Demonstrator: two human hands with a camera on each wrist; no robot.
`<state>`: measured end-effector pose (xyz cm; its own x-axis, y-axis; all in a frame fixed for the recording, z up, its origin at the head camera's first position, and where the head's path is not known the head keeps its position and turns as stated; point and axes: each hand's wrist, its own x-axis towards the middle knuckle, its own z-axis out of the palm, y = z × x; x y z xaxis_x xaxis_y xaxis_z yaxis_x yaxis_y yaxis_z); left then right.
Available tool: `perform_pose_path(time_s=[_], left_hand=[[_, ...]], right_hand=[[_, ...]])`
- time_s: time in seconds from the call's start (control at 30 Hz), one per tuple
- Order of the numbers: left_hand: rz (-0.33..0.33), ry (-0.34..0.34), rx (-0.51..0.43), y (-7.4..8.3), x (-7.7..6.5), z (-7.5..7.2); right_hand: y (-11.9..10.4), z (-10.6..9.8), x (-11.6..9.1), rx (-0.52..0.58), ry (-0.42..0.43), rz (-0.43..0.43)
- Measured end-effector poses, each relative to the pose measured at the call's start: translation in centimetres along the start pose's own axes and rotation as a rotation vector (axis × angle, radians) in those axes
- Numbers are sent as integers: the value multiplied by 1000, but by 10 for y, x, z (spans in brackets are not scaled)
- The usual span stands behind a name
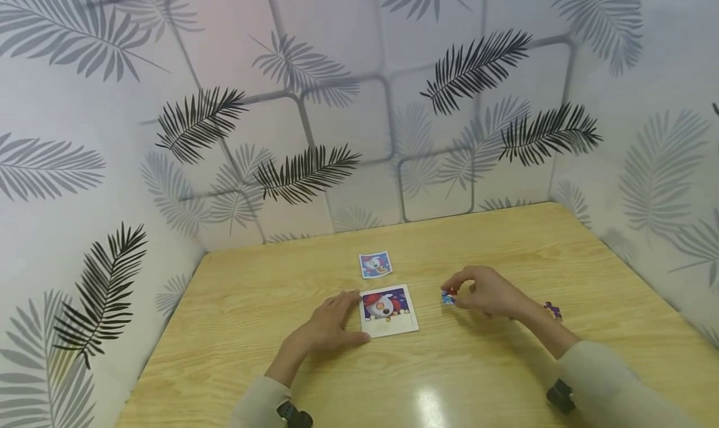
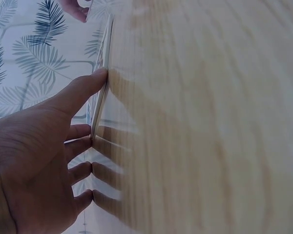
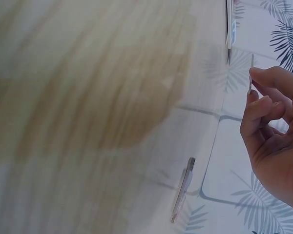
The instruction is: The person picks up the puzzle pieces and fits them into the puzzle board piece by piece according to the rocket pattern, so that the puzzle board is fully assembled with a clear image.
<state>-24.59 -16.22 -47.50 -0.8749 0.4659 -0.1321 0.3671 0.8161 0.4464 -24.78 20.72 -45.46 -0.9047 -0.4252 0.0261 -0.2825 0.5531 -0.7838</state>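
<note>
A white-framed jigsaw puzzle board lies on the table, its upper part filled with a dog in a red hat on purple and its lower part plain white. My left hand rests at its left side, thumb at the lower left corner, forefinger by the upper left. The left wrist view has that hand with its thumb against the board's edge. Right of the board, my right hand pinches a small blue and red jigsaw piece. Edge-on, the piece shows thin between thumb and finger.
Behind the board lies a small picture card with a similar dog on blue. A purple and yellow jigsaw piece sits beyond my right forearm. The wooden table meets a leaf-patterned wall covering at the back.
</note>
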Motion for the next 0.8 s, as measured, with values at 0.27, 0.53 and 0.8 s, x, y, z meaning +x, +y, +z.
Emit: perform_pose_path(time_s=[0.27,0.53,0.8], left_hand=[[31,4,10,0,1,0],[37,12,15,-3,3,0],[28,8,13,-4,3,1]], right_hand=[[-6,9,8,13,-14,-39],[-17,19,19,13,-33,-52],[-30,32,28,1,-37,-72]])
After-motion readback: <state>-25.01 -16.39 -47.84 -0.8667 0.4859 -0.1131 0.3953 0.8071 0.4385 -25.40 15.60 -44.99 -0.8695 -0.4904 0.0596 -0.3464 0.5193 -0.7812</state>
